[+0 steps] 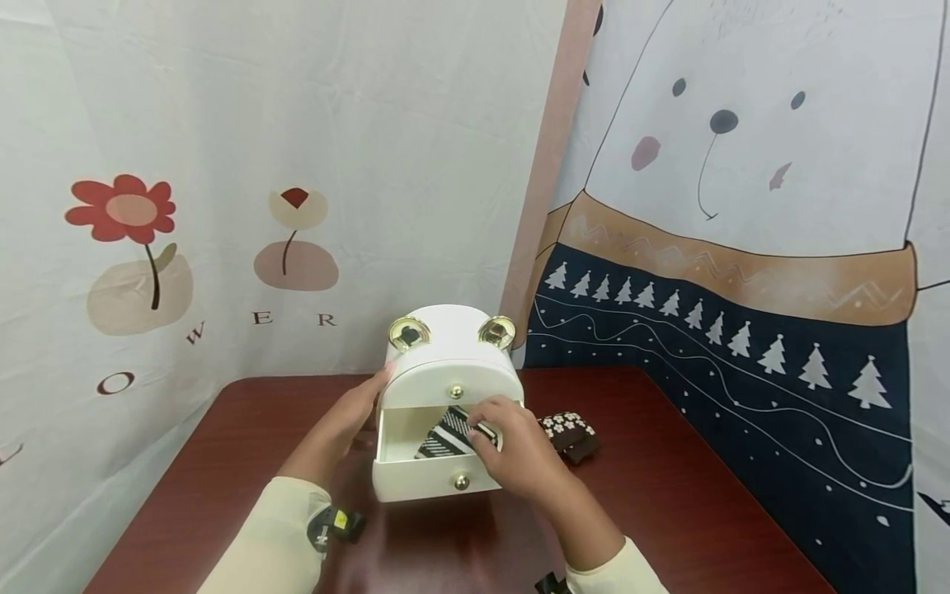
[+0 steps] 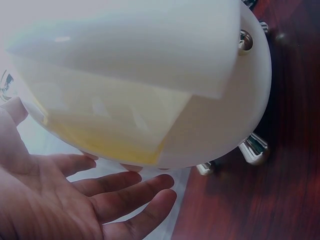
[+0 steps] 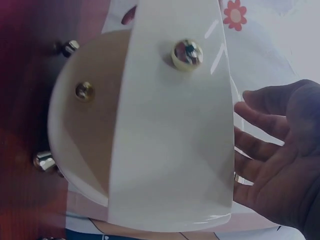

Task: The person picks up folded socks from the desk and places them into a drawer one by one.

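Note:
A white drawer box [image 1: 445, 342] with two round gold eye-like pieces on top stands on the table, its lower drawer [image 1: 416, 480] pulled out. Inside that drawer lies a folded black-and-white striped cloth item [image 1: 444, 436]. My right hand [image 1: 519, 450] reaches over the drawer's right side, thumb and forefinger apart at the cloth's right end. In the right wrist view, the fingertips are hidden behind the drawer front [image 3: 172, 135]. My left hand [image 1: 356, 408] is at the box's left side, its fingers [image 2: 122, 202] extended and spread in the left wrist view.
To the right of the box lies a dark folded item [image 1: 575, 437] with a white flower pattern. Above the open drawer is a closed upper drawer [image 1: 416, 394] with a gold knob. The reddish-brown table [image 1: 638, 511] meets printed curtains [image 1: 416, 165] behind.

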`<action>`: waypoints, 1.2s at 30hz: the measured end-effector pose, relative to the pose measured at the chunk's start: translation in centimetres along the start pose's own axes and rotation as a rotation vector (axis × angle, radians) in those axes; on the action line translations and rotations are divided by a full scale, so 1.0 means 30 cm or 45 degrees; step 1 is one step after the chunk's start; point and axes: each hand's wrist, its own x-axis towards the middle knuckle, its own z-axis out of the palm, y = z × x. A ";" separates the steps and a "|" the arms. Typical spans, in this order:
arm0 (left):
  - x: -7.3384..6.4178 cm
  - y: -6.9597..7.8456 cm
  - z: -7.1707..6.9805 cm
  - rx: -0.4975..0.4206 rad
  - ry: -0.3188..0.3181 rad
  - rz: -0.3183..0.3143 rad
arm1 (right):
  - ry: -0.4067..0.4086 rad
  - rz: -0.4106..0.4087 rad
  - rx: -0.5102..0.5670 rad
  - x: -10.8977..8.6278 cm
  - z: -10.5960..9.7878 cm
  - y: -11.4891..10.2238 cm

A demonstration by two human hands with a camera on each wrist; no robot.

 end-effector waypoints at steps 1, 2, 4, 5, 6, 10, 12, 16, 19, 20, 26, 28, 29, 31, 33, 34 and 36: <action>0.001 0.000 0.000 0.001 0.001 -0.001 | 0.023 0.001 0.001 -0.005 0.003 -0.003; 0.003 -0.001 0.000 -0.008 0.002 -0.004 | 0.048 -0.005 -0.003 -0.010 0.006 -0.007; 0.007 -0.002 0.001 -0.021 0.008 -0.016 | 0.100 -0.022 -0.014 -0.017 0.009 -0.013; 0.008 -0.003 0.001 -0.026 0.012 -0.023 | 0.124 -0.032 -0.011 -0.021 0.011 -0.015; 0.009 -0.004 0.001 -0.029 0.016 -0.031 | 0.146 -0.044 -0.007 -0.023 0.012 -0.018; 0.010 -0.006 0.000 -0.031 0.012 -0.030 | 0.218 -0.097 0.014 -0.034 0.019 -0.023; 0.010 -0.005 -0.001 -0.027 0.009 -0.028 | 0.257 -0.123 0.014 -0.042 0.025 -0.025; 0.011 -0.003 0.000 -0.038 0.010 -0.034 | 0.370 -0.153 0.005 -0.061 0.046 -0.027; 0.012 -0.003 0.000 -0.045 0.011 -0.038 | 0.457 -0.149 -0.002 -0.076 0.066 -0.028; 0.012 -0.003 0.001 -0.046 0.013 -0.036 | 0.479 -0.143 -0.005 -0.080 0.074 -0.029; 0.015 -0.006 0.001 -0.039 0.015 -0.022 | 0.534 -0.091 -0.001 -0.100 0.114 -0.034; 0.016 -0.006 0.002 -0.034 0.012 -0.017 | 0.543 -0.087 0.000 -0.105 0.122 -0.036; 0.016 -0.005 0.002 -0.037 0.017 -0.020 | 0.553 -0.093 -0.011 -0.108 0.127 -0.037; 0.016 -0.005 0.002 -0.031 0.017 -0.022 | 0.593 -0.137 -0.052 -0.114 0.134 -0.037; 0.014 -0.005 0.001 -0.027 0.014 -0.028 | 0.643 -0.195 -0.097 -0.121 0.141 -0.036; 0.014 -0.006 0.000 -0.025 0.012 -0.028 | 0.666 -0.219 -0.113 -0.124 0.145 -0.036; 0.013 -0.006 -0.003 -0.019 0.018 -0.029 | 0.691 -0.252 -0.121 -0.129 0.152 -0.035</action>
